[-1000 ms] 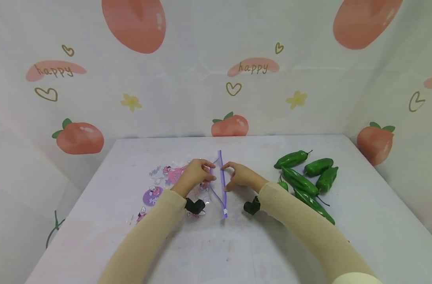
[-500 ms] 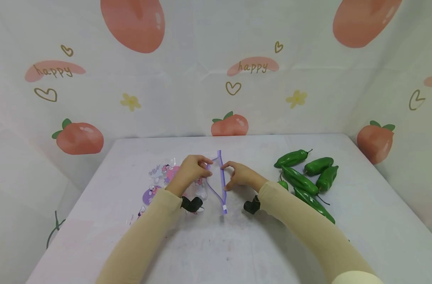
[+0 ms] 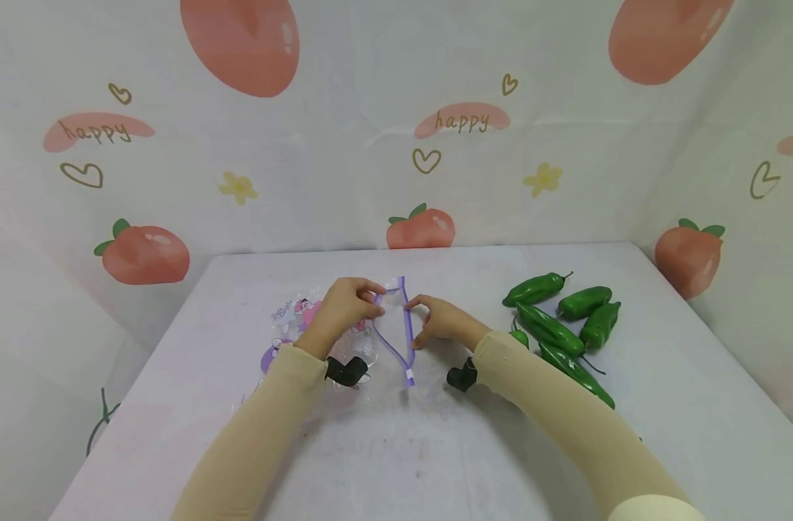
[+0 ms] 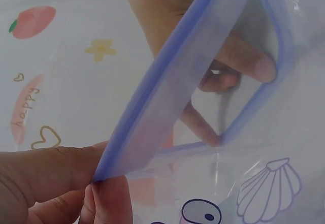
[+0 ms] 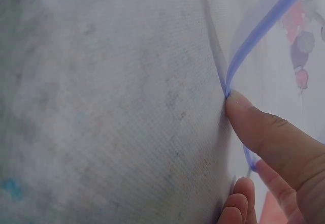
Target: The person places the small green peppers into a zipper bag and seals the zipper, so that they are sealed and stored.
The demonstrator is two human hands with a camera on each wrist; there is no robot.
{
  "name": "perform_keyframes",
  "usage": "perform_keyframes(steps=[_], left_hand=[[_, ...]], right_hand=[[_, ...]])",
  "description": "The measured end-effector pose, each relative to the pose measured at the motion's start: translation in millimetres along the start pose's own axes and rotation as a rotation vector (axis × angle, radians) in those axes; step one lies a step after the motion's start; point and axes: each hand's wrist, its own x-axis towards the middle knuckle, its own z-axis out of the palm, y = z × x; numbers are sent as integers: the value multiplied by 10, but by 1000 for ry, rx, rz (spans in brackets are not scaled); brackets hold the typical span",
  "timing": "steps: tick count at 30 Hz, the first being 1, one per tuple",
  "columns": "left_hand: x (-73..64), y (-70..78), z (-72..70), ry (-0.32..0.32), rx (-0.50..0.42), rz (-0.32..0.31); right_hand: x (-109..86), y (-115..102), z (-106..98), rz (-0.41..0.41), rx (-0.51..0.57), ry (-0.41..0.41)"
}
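- Left hand (image 3: 344, 305): thumb and fingertips pinched on one side of purple rim (image 4: 147, 88).
- Right hand (image 3: 443, 322): thumb and index spread apart, tips touching rim's opposite side; cannot tell whether gripping.
- Between both hands, gaping mouth of clear bag (image 3: 365, 347); printed body leftward, beneath left hand.
- Right of right hand, past a gap, green peppers (image 3: 550, 333).
- Well beyond hands, far edge of table (image 3: 455, 470).

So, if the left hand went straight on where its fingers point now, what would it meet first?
Beyond the edge it pinches, the left hand would probably meet the opposite purple edge of the bag, near the right hand; depth is unclear.
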Motion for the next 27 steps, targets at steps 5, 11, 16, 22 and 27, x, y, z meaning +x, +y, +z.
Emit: perform_keyframes(steps=[5, 11, 16, 22, 27], left_hand=[[4, 21, -35, -3, -17, -7], [4, 20, -66, -3, -22, -14], [-2, 32, -78, 0, -27, -12], [2, 45, -90, -4, -47, -6], [25, 37, -71, -13, -56, 12]], right_hand=[[1, -6, -3, 10, 1, -2], [-2, -4, -2, -1, -2, -3], [3, 9, -3, -21, -4, -1], [8, 21, -4, -30, 2, -2], [30, 25, 1, -17, 8, -8]])
